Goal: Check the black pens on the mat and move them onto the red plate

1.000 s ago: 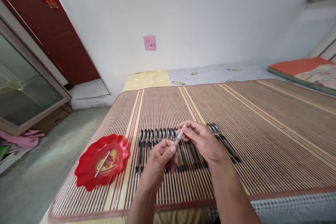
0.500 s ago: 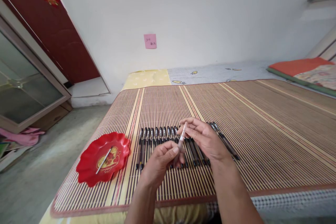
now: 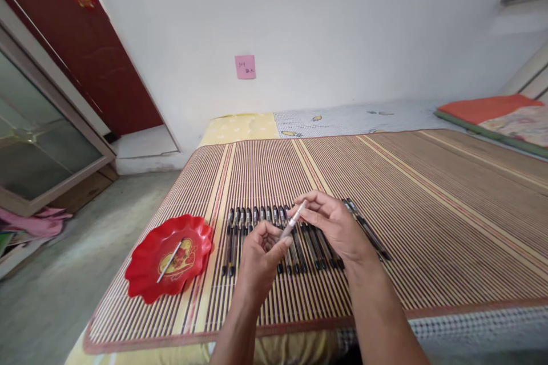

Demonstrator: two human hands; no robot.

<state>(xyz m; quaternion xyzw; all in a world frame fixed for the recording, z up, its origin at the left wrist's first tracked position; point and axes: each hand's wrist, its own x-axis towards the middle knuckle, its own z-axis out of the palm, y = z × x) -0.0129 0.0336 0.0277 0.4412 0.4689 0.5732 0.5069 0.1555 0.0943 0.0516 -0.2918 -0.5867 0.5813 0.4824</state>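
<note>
My left hand point(image 3: 266, 254) is closed around the lower end of a pale, see-through pen barrel point(image 3: 294, 220), which tilts up to the right. At its upper end, the thumb and fingers of my right hand point(image 3: 331, 222) close around the tip. Beneath both hands, a row of black-capped pens point(image 3: 244, 239) lies side by side on the slatted mat; the hands hide part of the row. A thin white refill-like stick point(image 3: 169, 262) rests in the red scalloped plate point(image 3: 143, 288) to the left.
The striped bamboo mat point(image 3: 432, 228) covers a bed against a white wall. Folded orange and green bedding point(image 3: 488, 108) lies at the far right. A pink note point(image 3: 245, 67) is stuck to the wall. Left of the bed are the floor point(image 3: 137, 205) and a glass-panelled door point(image 3: 38, 125).
The pen barrel has tipped further to the right. My left hand has turned and its fingers have shifted along the barrel; my right hand has stayed nearly in place.
</note>
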